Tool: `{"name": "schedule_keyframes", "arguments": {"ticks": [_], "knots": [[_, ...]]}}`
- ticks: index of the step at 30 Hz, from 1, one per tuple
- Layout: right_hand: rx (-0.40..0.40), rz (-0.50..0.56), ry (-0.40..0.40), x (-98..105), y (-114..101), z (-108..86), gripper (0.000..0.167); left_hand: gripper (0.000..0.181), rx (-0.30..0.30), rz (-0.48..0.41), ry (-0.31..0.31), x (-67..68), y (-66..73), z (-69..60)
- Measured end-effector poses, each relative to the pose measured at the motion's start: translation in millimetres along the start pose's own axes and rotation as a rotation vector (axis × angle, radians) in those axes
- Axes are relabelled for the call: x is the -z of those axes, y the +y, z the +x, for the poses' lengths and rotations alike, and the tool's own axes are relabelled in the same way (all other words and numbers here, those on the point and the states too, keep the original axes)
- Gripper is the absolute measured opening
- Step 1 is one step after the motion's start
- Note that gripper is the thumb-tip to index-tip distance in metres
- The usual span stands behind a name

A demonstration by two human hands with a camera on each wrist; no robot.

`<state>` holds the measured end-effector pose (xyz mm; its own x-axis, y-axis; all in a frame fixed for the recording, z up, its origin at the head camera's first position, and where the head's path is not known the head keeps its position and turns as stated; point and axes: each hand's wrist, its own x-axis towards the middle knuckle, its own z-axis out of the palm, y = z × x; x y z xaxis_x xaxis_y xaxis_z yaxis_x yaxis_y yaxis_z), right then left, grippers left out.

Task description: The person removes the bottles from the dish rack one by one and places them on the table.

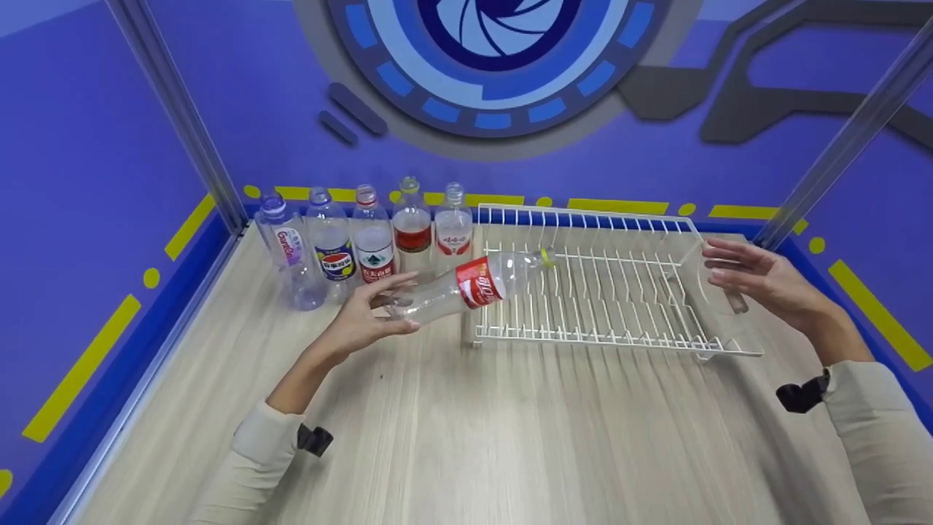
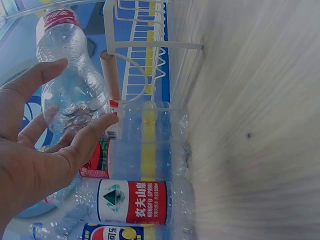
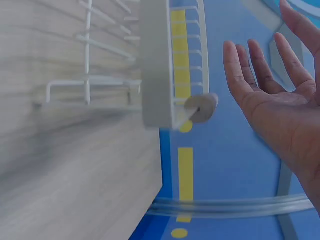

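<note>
My left hand [image 1: 357, 319] grips a clear plastic bottle [image 1: 479, 283] with a red label round its base end. Nearly level, the bottle points its yellow-ringed neck to the right, over a white wire dish rack [image 1: 583, 337]. In the left wrist view, thumb and fingers [image 2: 92, 137] curl round the bottle's clear base. My right hand [image 1: 765, 284] is at the rack's right end, its fingers extended and nothing held. The right wrist view shows that hand [image 3: 285, 102] apart from the rack's pale end panel [image 3: 157, 65].
Several uncapped clear bottles stand in a row at the back left, including one with a purple label [image 1: 289, 246] and one with a dark blue label [image 1: 337, 263]. The wooden tabletop [image 1: 466, 437] meets blue walls [image 1: 240, 87] behind and at both sides.
</note>
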<state>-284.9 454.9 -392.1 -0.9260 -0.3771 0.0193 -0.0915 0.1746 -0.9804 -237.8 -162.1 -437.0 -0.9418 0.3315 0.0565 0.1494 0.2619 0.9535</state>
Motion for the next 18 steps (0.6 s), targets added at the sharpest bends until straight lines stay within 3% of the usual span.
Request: {"name": "schedule_keyframes", "arguments": {"ticks": [7, 11, 18], "knots": [[-0.020, -0.018, 0.070, 16.9, 13.4, -10.2, 0.051, 0.081, 0.002, -0.078, -0.010, 7.3, -9.7, -8.1], [-0.011, -0.021, 0.098, 22.6, 22.6, -14.4, 0.048, 0.083, 0.044, -0.163, -0.014, 9.7, -13.5, -13.0], [-0.053, -0.149, 0.088, 29.5, 34.5, -23.2, 0.051, 0.076, 0.081, -0.236, 0.052, 16.2, -19.9, -18.8]]}}
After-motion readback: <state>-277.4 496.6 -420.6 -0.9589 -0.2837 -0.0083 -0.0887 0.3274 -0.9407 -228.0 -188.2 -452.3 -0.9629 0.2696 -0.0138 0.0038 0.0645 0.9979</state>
